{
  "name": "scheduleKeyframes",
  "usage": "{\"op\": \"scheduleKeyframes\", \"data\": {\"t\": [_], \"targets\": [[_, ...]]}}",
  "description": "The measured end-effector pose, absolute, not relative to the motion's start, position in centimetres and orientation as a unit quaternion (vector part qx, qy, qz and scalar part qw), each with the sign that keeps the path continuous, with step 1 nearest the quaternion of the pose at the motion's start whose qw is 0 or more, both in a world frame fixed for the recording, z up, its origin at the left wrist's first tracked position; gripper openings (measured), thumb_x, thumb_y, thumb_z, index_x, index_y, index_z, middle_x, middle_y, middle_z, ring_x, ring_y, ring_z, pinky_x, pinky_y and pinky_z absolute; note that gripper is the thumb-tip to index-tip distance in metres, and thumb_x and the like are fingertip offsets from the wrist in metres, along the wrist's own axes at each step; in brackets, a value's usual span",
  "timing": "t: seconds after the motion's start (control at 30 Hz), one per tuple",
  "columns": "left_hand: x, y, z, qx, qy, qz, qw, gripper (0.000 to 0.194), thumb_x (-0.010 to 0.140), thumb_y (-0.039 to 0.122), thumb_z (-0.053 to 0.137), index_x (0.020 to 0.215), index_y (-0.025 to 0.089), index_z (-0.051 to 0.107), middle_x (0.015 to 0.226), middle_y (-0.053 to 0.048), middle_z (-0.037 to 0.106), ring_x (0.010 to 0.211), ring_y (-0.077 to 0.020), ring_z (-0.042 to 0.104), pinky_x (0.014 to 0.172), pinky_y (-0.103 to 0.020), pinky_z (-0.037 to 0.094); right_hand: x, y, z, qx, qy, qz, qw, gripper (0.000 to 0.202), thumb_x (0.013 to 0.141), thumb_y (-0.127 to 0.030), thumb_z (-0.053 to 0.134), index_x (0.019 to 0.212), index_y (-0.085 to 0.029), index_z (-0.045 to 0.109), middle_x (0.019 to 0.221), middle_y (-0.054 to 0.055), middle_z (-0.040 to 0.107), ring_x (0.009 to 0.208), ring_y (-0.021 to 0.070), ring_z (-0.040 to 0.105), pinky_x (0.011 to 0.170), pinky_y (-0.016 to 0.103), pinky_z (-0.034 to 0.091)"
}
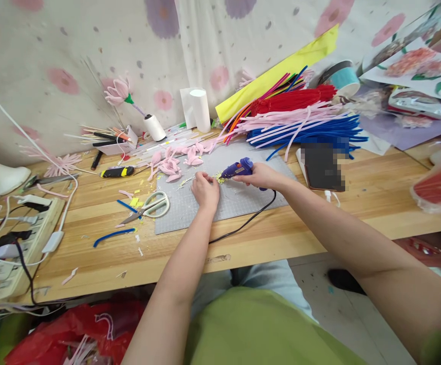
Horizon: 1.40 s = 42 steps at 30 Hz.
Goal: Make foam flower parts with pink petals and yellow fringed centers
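My right hand (pixel 263 177) is wrapped round a purple hot glue gun (pixel 239 168), its nozzle pointing left. A black cord runs from the gun toward me over the grey cutting mat (pixel 182 215). At the nozzle sits a small tuft of pale yellow strands (pixel 219 177). My left hand (pixel 206 189) is closed beside this tuft with the fingertips together; the fingers partly hide what they pinch. Behind my left hand lie several pink fuzzy petals (pixel 170 167). White-handled scissors (pixel 155 205) rest at the mat's left edge.
Bundles of red (pixel 292 101) and blue pipe cleaners (pixel 311 132) lie at the back right, near a dark phone (pixel 322 167). A pink flower (pixel 117 92) stands in a white spool (pixel 154 128). A yellow-black cutter (pixel 117 172) and a power strip (pixel 34 243) are left.
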<state>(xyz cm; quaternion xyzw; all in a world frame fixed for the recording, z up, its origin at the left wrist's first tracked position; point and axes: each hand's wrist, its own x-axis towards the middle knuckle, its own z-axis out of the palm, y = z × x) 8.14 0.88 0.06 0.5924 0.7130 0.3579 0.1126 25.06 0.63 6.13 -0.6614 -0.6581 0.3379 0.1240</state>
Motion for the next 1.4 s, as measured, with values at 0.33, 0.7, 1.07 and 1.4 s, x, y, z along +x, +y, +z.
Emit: {"op": "scheduleKeyframes", "data": {"t": [0.33,0.7,1.07,1.4], "targets": [[8.2,0.9,-0.1,0.589,0.710,0.370,0.115,0.023,0.072,0.016,0.056,0.091,0.021,0.043,0.084,-0.003,0.067,0.095,-0.0228,0.059,0.087,-0.038,0.038,26.8,0.4,4.3,-0.642,-0.632,0.390,0.188,0.047,0.071,-0.060,0.059,0.055,-0.016,0.056,0.044,0.000,0.048,0.042,0.0090,0.043,0.042,0.024,0.032],[6.8,1.3,-0.1,0.520,0.714,0.435,0.176,0.013,0.078,0.022,0.050,0.089,0.022,0.042,0.089,-0.006,0.064,0.090,-0.0197,0.060,0.082,-0.033,0.041,27.2,0.5,1.3,-0.580,-0.472,0.458,0.480,0.039,0.064,-0.055,0.067,0.064,-0.018,0.052,0.058,-0.001,0.055,0.044,0.0068,0.042,0.042,0.023,0.033],[5.4,0.7,0.3,0.639,0.646,0.402,0.114,0.030,0.068,0.007,0.051,0.093,0.023,0.044,0.086,-0.002,0.066,0.091,-0.0189,0.058,0.089,-0.036,0.038,27.0,0.0,1.2,-0.614,-0.446,0.426,0.493,0.042,0.066,-0.060,0.062,0.066,-0.018,0.059,0.047,-0.004,0.047,0.043,0.0071,0.039,0.043,0.022,0.032],[5.5,0.7,-0.1,0.688,0.639,0.324,0.116,0.033,0.069,0.009,0.055,0.098,0.023,0.047,0.094,-0.003,0.068,0.100,-0.0219,0.056,0.092,-0.038,0.038,27.1,0.2,0.6,-0.632,-0.455,0.419,0.467,0.043,0.067,-0.061,0.060,0.068,-0.018,0.060,0.048,-0.004,0.047,0.044,0.0081,0.041,0.045,0.023,0.035]]}}
